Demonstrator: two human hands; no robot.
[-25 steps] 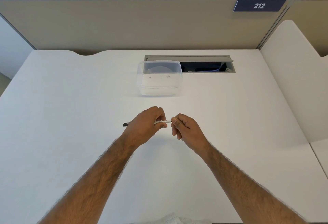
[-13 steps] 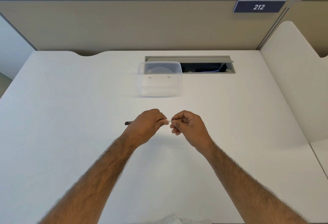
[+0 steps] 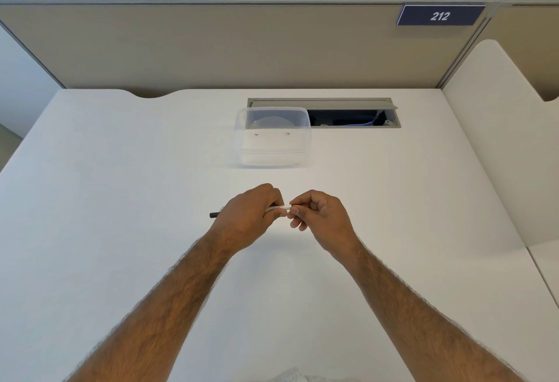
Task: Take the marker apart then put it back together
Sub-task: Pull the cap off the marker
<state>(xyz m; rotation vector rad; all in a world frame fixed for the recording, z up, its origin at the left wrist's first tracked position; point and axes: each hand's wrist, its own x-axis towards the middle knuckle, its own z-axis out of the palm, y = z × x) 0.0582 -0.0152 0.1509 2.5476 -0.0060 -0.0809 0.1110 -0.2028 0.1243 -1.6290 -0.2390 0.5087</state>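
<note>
A thin marker (image 3: 279, 207) with a white barrel and a black end is held level above the white table (image 3: 121, 185). My left hand (image 3: 248, 218) is wrapped around the barrel, and the black end sticks out past it to the left. My right hand (image 3: 317, 218) pinches the barrel's right end between thumb and fingertips. Only a short white stretch shows between the two hands. What lies inside my right fingers is hidden.
A clear plastic container (image 3: 272, 136) stands on the table beyond my hands. Behind it is an open cable slot (image 3: 354, 117) in the tabletop. A white divider (image 3: 499, 139) rises along the right side. Beige partition walls close the back.
Both hands have risen slightly and shifted a little away from me with the marker. My right hand has regripped the barrel's right end; the marker stays level.
</note>
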